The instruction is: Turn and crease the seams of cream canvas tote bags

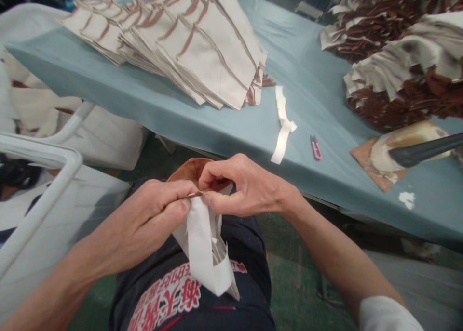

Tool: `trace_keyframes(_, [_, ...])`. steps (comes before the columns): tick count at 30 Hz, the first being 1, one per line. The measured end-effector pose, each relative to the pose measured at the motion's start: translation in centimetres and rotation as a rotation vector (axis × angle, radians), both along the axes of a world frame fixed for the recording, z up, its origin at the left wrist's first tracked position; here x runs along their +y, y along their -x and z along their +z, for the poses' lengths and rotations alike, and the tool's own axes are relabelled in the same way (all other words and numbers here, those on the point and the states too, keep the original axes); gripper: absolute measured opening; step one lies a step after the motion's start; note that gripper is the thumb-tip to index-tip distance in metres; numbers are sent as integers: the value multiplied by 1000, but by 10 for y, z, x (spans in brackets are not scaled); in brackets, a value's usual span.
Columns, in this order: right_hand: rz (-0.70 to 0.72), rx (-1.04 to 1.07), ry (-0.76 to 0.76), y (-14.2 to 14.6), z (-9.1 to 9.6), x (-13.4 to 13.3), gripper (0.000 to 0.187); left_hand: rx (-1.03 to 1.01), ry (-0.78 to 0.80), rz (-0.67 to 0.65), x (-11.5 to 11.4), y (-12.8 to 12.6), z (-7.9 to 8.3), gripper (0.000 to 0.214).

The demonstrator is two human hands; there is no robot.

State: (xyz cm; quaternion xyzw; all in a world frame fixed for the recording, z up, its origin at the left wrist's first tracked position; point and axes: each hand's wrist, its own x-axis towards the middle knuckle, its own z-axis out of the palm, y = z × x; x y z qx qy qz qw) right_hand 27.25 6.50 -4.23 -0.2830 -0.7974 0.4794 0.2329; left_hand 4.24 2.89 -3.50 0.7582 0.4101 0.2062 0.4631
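My left hand (pixel 155 208) and my right hand (pixel 244 186) meet above my lap, each closed in a pinch. Between them they grip the edge of a fabric piece (pixel 190 169), brown on one side and pale on the other. From the pinched edge hangs a white strip (pixel 202 244), which loops at its lower end in front of my dark printed apron (pixel 246 244). The fingertips of both hands almost touch. My fingers partly hide the brown part of the piece.
A blue-covered table (pixel 300 75) holds stacked cream panels with brown edges (pixel 213 56), white strips (pixel 284 133) and pink thread snips (pixel 316 149). To the right are brown-and-white bundles (pixel 398 80) and a stained pale container (pixel 383 152) with a dark handle. A white metal frame (pixel 47 152) stands left.
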Motion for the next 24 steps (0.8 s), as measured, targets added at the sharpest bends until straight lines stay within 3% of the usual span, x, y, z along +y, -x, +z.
trace_keyframes(7, [20,-163,-212,1,4,-3,12,-20,-47,-35,-4,-1,-5,37])
trace_keyframes(12, [-6,-81,-66,-2,2,-6,10,8,-94,27,-10,2,-16,40])
trace_keyframes(18, [-83,-254,-37,6,7,-9,15,52,-159,155,-11,-1,-8,15])
trace_keyframes(24, [-87,-173,49,16,4,-14,19,47,-337,141,-16,5,-9,15])
